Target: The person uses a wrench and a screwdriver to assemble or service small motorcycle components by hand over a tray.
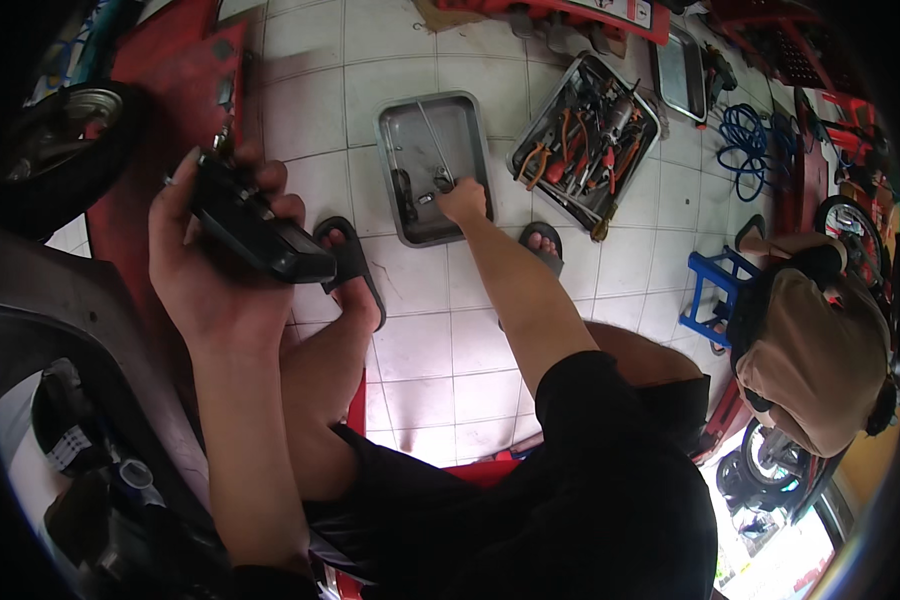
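Two hands busy, left hand (210,262) gripping black part (258,226), right hand (464,201) fingering small pieces in metal tray (465,120), tool tray (582,140) beside

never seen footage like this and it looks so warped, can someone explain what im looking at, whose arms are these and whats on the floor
The picture comes from a wide fisheye camera worn on a person's head, looking down, which is why straight lines bend near the edges. The two bare arms coming up from below are that person's own. The left hand holds a black boxy part up beside a red vehicle body. The right hand reaches into a grey metal tray on the white tiled floor, among small metal pieces. Beside it lies a second tray of tools with orange-handled pliers. Sandalled feet show below the trays. At the right, another person crouches near a blue stool.
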{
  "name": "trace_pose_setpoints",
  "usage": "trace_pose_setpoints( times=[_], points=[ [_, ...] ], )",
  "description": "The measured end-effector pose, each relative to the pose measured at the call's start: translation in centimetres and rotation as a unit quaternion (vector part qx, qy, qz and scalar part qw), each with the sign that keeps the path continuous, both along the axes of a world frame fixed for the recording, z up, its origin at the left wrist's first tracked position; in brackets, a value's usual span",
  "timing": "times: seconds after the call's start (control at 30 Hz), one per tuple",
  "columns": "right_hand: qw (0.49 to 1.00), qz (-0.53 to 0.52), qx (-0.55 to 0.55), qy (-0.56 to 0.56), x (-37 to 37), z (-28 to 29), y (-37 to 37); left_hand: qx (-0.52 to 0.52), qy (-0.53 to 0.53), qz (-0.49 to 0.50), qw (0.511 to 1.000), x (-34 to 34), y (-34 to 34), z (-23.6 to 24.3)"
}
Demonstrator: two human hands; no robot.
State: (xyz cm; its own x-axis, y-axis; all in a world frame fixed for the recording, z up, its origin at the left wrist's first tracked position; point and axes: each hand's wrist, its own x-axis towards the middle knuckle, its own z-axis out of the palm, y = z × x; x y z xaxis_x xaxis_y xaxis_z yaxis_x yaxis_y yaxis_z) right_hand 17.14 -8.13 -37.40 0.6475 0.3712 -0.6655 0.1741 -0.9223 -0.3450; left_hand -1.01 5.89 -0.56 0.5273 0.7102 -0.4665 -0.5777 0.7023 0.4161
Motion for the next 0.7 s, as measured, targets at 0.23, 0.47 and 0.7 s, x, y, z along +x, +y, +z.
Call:
trace_pose_setpoints(
  times=[0.23, 0.47, 0.7],
  points=[
    [1.000, -0.005, 0.017, -0.023, -2.7, 0.8, 0.5, 0.001, 0.002, -0.001, 1.000, 0.4, -0.4, 0.2],
    [0.996, -0.074, 0.007, -0.046, -1.7, 1.5, 0.1, 0.001, -0.024, 0.000, 1.000, -0.4, -0.6, -0.2],
    [0.996, 0.016, 0.068, -0.051, -4.9, 1.8, 1.5, -0.008, -0.051, 0.009, 0.999, -1.0, -0.6, -0.1]
  ],
)
